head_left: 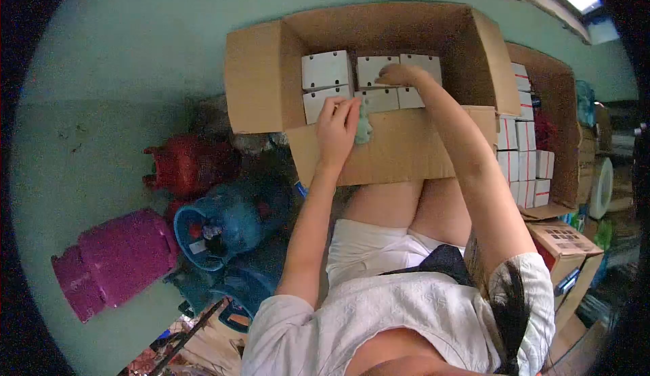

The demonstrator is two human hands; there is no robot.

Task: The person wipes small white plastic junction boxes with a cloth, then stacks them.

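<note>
A large open cardboard box (389, 152) stands before me, its near flap folded down over my thighs. Inside it lie several white boxes (326, 69) with small dark holes near their edges. My left hand (337, 129) is at the near edge, its fingers bent together against a pale green, crumpled item (363, 127); whether it grips this item is unclear. Reaching into the box, my right hand (398, 75) is over the back middle white boxes, with its fingers curled down. What its fingertips hold, if anything, is too small to make out.
A second cardboard box (564, 139) at the right holds stacked white boxes with red lines (526, 136). Pink (128, 257), red (193, 164) and blue (233, 224) gas cylinders are at the left. A smaller carton (558, 237) is at the lower right.
</note>
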